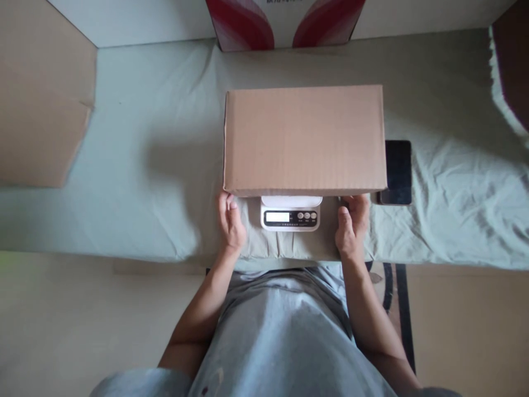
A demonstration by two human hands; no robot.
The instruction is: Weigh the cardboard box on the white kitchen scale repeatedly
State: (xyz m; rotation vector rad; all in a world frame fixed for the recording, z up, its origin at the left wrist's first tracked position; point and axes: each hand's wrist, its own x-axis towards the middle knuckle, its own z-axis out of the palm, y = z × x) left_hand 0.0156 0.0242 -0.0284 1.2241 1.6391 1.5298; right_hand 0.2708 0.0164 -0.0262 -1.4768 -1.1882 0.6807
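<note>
A closed brown cardboard box (303,140) sits level above a small white digital scale (290,226). The box covers most of the scale, leaving its front panel with a lit display and buttons in view. My left hand (232,223) is at the box's near left corner, its fingers curled up against the lower edge. At the near right, my right hand (352,223) has its thumb apart and its fingers reaching under the box's lower edge. The fingertips of both hands are partly hidden by the box. Whether the box's weight rests on the scale or on my hands, I cannot tell.
A black phone (399,173) lies just right of the box, partly covered by it. Pale green cloth (136,220) covers the surface. A larger cardboard box (41,94) stands at the left, and a red-and-white printed box (285,25) at the back. A dark reddish-brown object (512,55) is at the far right.
</note>
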